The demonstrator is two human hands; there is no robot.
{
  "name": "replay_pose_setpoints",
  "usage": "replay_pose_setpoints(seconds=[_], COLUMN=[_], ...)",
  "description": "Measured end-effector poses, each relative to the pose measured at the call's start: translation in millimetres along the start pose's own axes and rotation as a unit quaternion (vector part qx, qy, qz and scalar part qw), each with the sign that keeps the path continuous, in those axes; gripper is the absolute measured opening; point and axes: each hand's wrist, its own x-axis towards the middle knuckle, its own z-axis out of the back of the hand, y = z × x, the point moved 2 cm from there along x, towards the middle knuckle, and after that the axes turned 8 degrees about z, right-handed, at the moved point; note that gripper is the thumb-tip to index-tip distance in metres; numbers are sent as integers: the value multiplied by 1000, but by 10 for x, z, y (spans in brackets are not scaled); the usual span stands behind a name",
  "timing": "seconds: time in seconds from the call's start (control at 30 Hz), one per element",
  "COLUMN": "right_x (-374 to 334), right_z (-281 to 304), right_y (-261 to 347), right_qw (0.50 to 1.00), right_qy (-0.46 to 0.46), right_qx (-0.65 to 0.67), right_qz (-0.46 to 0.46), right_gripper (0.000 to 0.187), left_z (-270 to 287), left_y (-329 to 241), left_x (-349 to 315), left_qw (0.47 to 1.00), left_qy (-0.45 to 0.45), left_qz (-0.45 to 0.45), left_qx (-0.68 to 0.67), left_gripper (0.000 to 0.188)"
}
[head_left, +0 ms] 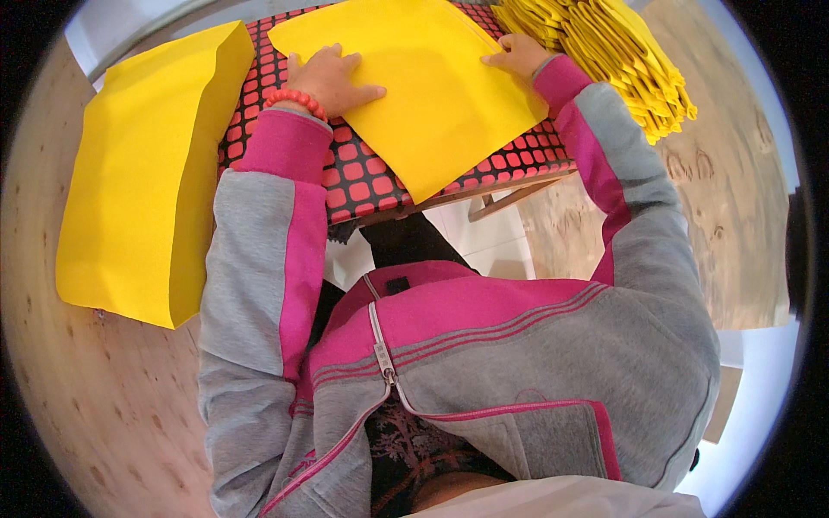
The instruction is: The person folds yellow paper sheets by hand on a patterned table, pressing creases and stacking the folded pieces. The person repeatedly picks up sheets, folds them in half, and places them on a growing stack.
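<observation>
A flat yellow sheet (432, 95), felt-like and soft-looking, lies over the patterned tabletop with one corner pointing toward me past the near edge. My left hand (324, 78), a red bead bracelet at its wrist, rests on the sheet's left side with fingers and thumb spread. At the right edge, my right hand (518, 59) is closed with its fingers curled and the thumb side pressed on the sheet, beside a line running along that edge. The fingers' undersides are hidden.
On the left a thick yellow block of sheet material (138, 173) stands against the table. Several folded yellow pieces (613, 60) are piled at the right. The table's red and black cover (363, 177) shows around the sheet. Wooden boards (691, 190) lie to the right.
</observation>
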Motion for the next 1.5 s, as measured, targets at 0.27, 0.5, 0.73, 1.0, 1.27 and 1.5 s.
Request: replay_pose_setpoints(seconds=[0.27,0.5,0.73,1.0,1.27,1.5], right_x=[641,1155,1510,1567,1584,1728], right_z=[78,-140,-308,-229,-205,-219], right_y=[-228,-161,-144,-216,-88,1], right_qw=[944,865,946,980,816,986], right_qy=[100,111,24,34,122,-91], right_qx=[287,476,319,195,552,-75], right_qz=[-127,-115,-55,4,-119,118], right_gripper=[36,39,49,55,49,40], left_z=[17,49,58,88,106,72], left_y=[7,31,32,40,45,69], left_x=[-21,-32,-45,-33,-37,-14], left_qw=[1000,1000,999,1000,999,999], left_qy=[1,-4,-7,4,15,7], left_qz=[-3,-6,-12,-6,7,-5], left_qx=[-12,-23,-38,-17,-43,-32], left_gripper=[85,83,80,78,77,76])
